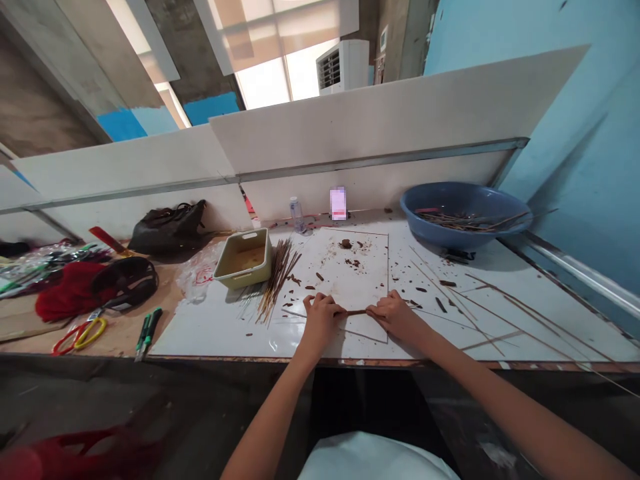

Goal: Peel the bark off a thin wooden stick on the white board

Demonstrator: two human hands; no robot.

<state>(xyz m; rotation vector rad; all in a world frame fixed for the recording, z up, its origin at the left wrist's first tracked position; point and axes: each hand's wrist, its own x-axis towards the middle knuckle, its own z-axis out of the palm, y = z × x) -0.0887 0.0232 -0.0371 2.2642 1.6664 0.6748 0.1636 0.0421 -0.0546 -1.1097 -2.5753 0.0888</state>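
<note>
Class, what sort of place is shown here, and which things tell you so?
Probably a small craft workshop: a bundle of thin sticks and scissors share a long worktop, with dark brown scraps scattered near the hands.

Black bag (167, 230) before partition (375, 127). Scissors (88, 324) (one red loop, one yellow) on counter (120, 341) near green-handled tool (144, 331). Bottle (297, 217) near phone (339, 203). Air conditioner (354, 65) beyond.

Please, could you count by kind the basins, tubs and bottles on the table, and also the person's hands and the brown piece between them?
Blue basin: 1
Green tub: 1
Clear bottle: 1
Left hand and right hand: 2
Brown piece, held: 1
Total: 6
</note>
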